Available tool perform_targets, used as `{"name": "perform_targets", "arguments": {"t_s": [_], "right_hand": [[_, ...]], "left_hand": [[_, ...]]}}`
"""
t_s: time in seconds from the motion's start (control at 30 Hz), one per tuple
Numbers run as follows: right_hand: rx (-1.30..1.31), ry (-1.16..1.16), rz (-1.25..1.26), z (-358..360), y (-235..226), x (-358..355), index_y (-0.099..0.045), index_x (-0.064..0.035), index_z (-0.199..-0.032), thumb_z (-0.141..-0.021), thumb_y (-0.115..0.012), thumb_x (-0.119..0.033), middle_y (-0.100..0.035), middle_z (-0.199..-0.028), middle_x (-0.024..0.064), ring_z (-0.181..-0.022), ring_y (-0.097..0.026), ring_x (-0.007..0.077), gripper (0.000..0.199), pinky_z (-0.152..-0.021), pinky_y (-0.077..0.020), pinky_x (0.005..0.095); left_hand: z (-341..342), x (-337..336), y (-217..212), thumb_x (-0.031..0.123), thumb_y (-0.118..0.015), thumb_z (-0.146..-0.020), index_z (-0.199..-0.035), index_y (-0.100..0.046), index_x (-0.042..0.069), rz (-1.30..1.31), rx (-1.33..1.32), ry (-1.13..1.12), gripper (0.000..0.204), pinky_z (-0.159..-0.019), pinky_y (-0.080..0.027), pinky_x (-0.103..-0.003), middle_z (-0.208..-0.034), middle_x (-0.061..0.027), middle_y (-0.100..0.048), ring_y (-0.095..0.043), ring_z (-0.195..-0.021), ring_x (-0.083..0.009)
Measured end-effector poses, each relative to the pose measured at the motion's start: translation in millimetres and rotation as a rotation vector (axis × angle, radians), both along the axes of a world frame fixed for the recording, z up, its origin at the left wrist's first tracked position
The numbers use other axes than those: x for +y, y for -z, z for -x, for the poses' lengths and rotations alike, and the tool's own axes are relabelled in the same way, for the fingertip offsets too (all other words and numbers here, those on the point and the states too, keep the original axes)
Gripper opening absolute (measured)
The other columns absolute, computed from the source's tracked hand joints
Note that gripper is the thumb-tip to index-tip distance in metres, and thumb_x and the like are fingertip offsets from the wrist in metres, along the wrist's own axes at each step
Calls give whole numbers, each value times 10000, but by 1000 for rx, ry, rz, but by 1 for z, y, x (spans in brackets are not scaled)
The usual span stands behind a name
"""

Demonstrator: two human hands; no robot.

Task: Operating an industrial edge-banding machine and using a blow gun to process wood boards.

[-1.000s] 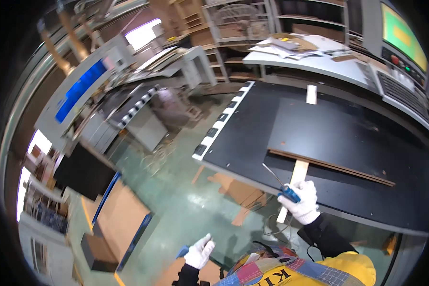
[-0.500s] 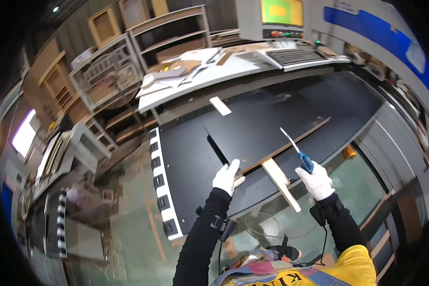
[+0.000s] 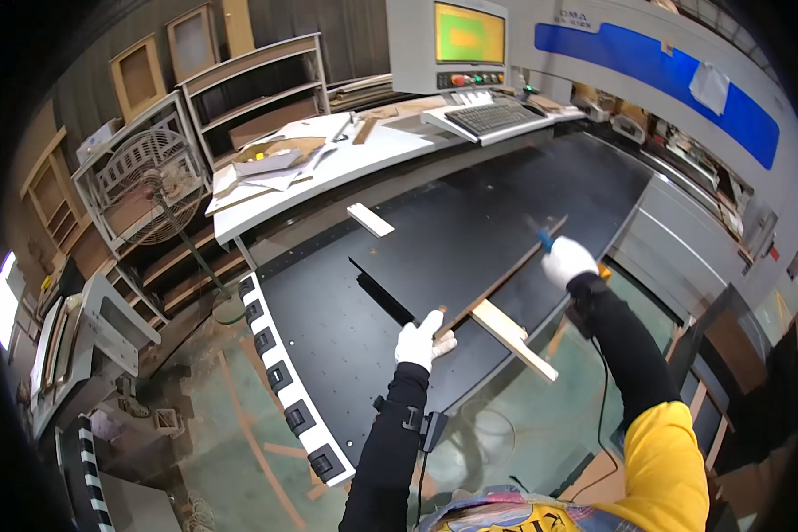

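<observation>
Both hands shifted — left hand [image 3: 419,343] grips one strip [image 3: 496,284], right hand [image 3: 566,261] one tool [image 3: 541,234].

woodworking shop | black machine bed [image 3: 470,230] | control console [image 3: 448,44] | framed wood panels [image 3: 137,75]

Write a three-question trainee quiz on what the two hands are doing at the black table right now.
1. True or false: the left hand rests on the near end of the long brown strip.
2. What does the right hand hold?
A. a blue-handled tool
B. a hammer
C. a paint brush
3. Fill in: a pale wood slat lies across the ____ edge of the black table, under the strip.

Key:
1. True.
2. A; its tip is blurred, so the kind of tool cannot be told.
3. Near; one end sticks out past the edge.
</observation>
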State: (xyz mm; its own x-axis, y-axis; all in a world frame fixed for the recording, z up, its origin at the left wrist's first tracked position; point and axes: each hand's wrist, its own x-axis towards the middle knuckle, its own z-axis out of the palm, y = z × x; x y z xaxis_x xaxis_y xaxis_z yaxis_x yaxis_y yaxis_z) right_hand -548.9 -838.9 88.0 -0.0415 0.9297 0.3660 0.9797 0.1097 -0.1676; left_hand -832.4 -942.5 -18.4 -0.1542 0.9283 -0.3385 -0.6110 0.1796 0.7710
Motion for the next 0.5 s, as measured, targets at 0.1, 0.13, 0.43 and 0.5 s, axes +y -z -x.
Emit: {"name": "perform_targets", "arguments": {"t_s": [0.1,0.13,0.43,0.5], "right_hand": [[74,63,71,-14,0,-2,-678,2,-873,-823,-554,-178,-672,-843,263,-806,-666,418,224,-733,-527,486],[3,11,132,-1,6,-16,-672,4,-884,-824,-550,-174,-672,-846,263,-805,-665,422,224,-737,-528,483],[-82,123,232,-12,26,-45,-654,6,-942,-864,-520,-193,-693,-873,236,-826,-685,401,252,-750,-534,484],[-14,198,194,-34,30,-29,-682,2,-918,-866,-518,-198,-695,-883,238,-842,-688,391,264,-769,-535,469]], "left_hand": [[7,2,6,182,-716,-860,-1053,-472,-73,-35,-2,-5,402,-615,-637,-438,-1033,-202,-542,-678,-806,-343],[12,0,6,194,-723,-856,-1053,-458,-90,-43,2,-14,436,-603,-639,-407,-1011,-201,-539,-680,-774,-320],[4,0,-1,176,-728,-847,-1138,-434,-118,-15,13,-4,507,-599,-643,-426,-1091,-229,-498,-681,-812,-345],[2,0,1,181,-731,-846,-1165,-420,-136,-51,5,24,547,-599,-643,-423,-1112,-228,-480,-678,-812,-345]]}}
